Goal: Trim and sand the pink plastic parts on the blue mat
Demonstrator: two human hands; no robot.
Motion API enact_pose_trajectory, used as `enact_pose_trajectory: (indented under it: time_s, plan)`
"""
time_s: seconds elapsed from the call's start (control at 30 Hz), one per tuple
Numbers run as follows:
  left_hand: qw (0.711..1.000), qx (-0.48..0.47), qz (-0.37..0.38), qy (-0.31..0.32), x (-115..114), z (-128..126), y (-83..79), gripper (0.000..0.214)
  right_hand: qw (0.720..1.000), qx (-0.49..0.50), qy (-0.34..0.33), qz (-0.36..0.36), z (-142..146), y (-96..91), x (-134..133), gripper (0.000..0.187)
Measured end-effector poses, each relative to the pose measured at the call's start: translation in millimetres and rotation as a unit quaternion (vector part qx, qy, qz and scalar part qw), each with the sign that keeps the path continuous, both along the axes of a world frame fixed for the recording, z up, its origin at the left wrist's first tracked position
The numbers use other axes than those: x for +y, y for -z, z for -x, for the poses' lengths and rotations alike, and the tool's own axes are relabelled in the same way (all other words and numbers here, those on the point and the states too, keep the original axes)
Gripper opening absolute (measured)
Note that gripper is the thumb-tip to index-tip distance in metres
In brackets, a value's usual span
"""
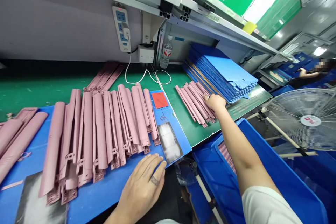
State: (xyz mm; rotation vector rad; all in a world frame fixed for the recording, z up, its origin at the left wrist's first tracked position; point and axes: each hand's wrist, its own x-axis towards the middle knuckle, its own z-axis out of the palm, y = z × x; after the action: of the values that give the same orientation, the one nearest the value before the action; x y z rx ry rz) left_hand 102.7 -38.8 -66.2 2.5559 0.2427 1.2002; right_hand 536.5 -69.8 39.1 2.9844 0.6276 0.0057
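The left hand [138, 190] and the right hand [215, 103] are well apart. The left hand lies open and palm down, its fingertips on the near edge of a blue mat [110, 196], and it holds nothing. A ring or mark shows on one finger. The right hand rests on a small pile of pink plastic strips [195, 105] on a green bench [34, 94]. Its fingers curl over the strips; whether they clamp one cannot be determined.

A larger group of pink strips [105, 126] lies side by side on the blue mat, just beyond the left hand. More pink strips [103, 75] lie on the bench behind the mat. A red card [159, 100] and a clear bag [169, 141] lie on the mat beside the larger group. A stack of folded blue sheets [223, 73] stands on the bench just behind the small pile.

A blue crate [265, 182] sits below the bench edge, under the right forearm, with pink pieces [227, 157] inside. A power strip [120, 28], a water bottle [166, 51] and a fan [301, 119] are nearby. A co-worker's arm [309, 73] shows at the far right
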Motion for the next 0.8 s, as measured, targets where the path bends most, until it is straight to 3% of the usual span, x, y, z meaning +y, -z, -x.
enact_pose_trajectory:
  time_s: [0.2, 0.4, 0.57, 0.7, 0.8]
  plan:
    - [1.000, 0.004, 0.009, -0.023, 1.4, -2.6, -0.4, 0.025, 0.998, 0.065, -0.021, 0.005, -13.0, 22.3, -5.6, 0.043]
    - [0.999, 0.018, 0.028, -0.019, 0.0, -4.9, -1.9, 0.026, 0.988, 0.125, -0.076, -0.053, -1.4, 44.8, -0.2, 0.041]
    - [0.999, 0.015, 0.042, -0.010, -0.5, -4.1, -4.2, 0.029, 0.977, 0.132, -0.090, -0.138, 12.8, 40.5, 1.7, 0.040]
    - [0.997, -0.015, 0.071, 0.004, -0.8, -2.9, -2.1, 0.032, 0.961, 0.106, -0.132, -0.219, 51.0, 15.8, -12.2, 0.038]
    - [0.982, -0.062, 0.176, 0.031, -3.4, 1.0, -0.6, 0.032, 0.925, 0.138, -0.228, -0.270, 117.7, 6.1, -29.9, 0.041]
